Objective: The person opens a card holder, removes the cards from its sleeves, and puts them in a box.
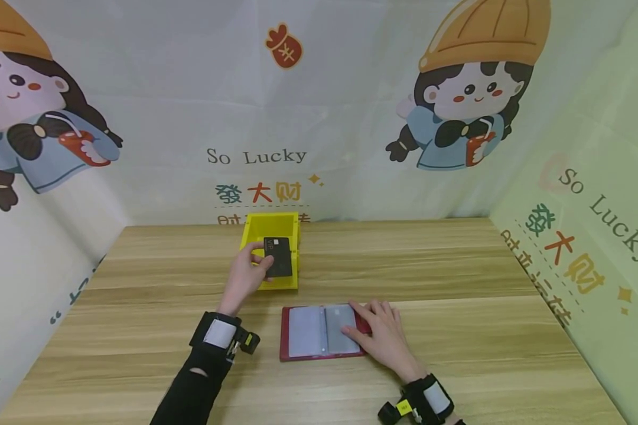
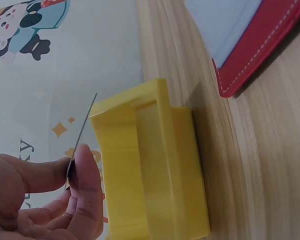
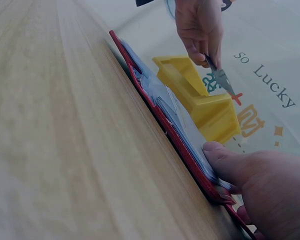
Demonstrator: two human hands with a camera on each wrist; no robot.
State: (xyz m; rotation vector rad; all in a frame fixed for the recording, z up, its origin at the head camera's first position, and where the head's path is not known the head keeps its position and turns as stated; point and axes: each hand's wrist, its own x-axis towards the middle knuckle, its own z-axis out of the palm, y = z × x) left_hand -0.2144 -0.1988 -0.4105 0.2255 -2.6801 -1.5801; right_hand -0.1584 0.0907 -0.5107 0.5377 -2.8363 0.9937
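Note:
My left hand [image 1: 247,271] pinches a black card [image 1: 278,257] marked VIP between thumb and fingers, above the front of a yellow bin [image 1: 296,277]. In the left wrist view the card [image 2: 81,135] is seen edge-on, beside the bin's rim [image 2: 162,110]. A red card holder [image 1: 285,336] lies spread on the table with clear sleeve pages [image 1: 305,332]. My right hand [image 1: 385,336] rests at its right side, thumb on the right-hand page. The right wrist view shows the thumb [image 3: 222,157] pressing the pages' edge; the other fingers are partly hidden.
The wooden table [image 1: 430,265] carries the bin at the back, left of centre, with the holder nearer the front. A printed white cloth [image 1: 345,118] stands behind the table and along both sides.

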